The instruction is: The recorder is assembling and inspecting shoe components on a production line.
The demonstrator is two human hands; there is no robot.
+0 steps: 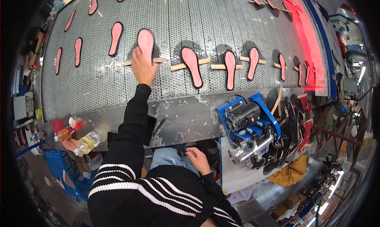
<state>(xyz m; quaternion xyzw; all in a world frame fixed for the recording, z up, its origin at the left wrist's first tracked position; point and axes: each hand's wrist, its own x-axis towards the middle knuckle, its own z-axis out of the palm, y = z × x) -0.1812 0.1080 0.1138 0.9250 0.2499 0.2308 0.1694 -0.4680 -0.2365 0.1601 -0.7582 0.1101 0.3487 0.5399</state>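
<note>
My left hand [143,70] reaches over the metal mesh belt [95,80], its fingers closed on the lower left side of a pink shoe sole [146,41] with a dark edge. The sole's upper end is slightly blurred. A thin wooden strip [158,60] shows beside the sole and passes behind it and my hand. Further right, another pink sole [191,65] rests across its own wooden strip [178,67]. Low over my lap, my right hand [199,160] has its fingers curled in, and whatever they hold, if anything, is hidden.
More pink soles [116,38] lie across the belt, several of them on strips. Red light [303,33] falls on its right end. On the front ledge [178,128] stand plastic bottles [88,143] at left. A blue motorized machine [249,124] sits at right beside dark scraps [289,128].
</note>
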